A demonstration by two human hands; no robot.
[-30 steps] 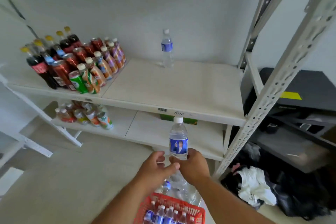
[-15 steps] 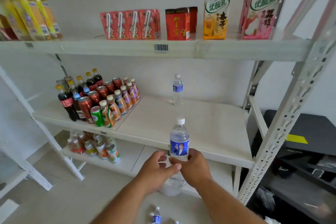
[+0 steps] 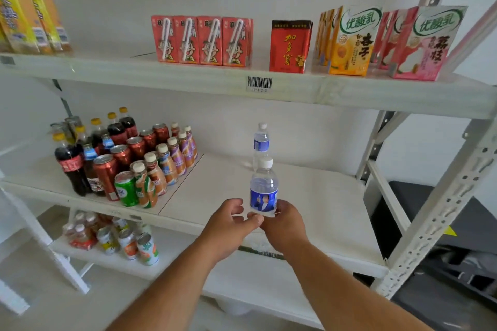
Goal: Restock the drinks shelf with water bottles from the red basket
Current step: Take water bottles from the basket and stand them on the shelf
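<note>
Second water bottle carried towards the shelf.
One bottle was already placed; this one was grasped by both the left hand and the right hand.

Bare forearms, bare hands, no sleeves

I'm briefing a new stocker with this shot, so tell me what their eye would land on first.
First, the water bottle held upright in both hands, left hand and right hand, in front of the middle shelf. Behind it a lone water bottle stands at the back of that shelf, with the crowd of colas and cans on its left end. Above, bright drink cartons line the top shelf.
</note>
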